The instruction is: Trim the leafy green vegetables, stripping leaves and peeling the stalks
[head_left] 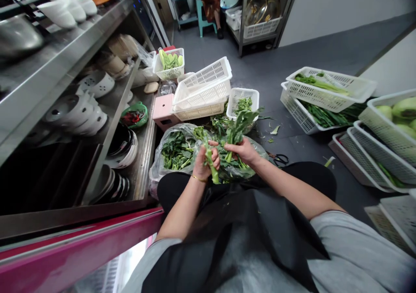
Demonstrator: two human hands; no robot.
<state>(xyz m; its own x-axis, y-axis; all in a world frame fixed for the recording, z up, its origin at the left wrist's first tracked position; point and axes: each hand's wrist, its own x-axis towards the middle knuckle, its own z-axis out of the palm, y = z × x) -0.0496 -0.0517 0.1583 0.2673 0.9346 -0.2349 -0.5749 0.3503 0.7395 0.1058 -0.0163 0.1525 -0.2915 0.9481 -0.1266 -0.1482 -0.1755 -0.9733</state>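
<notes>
My left hand [204, 163] is closed around a thick pale-green vegetable stem [212, 170], its small leafy head showing above my fingers. Close by on the right, my right hand [244, 151] grips a leafy green stalk [238, 128] whose broad leaves point up and away. Both hands are over my lap, a short gap between them. Beneath and behind them lies a clear plastic bag [156, 165] full of leafy greens [177, 150]. Beyond my right hand, a white basket [231, 106] holds cut greens [244, 105].
Dark-handled scissors [280, 158] lie on the floor at right, near trimmed scraps [275, 130]. Stacked white baskets [344, 96] of vegetables line the right side. On the left stands a metal shelf [143, 163] with bowls. A pink stool [163, 107] and empty baskets [203, 89] are ahead; a person sits farther back.
</notes>
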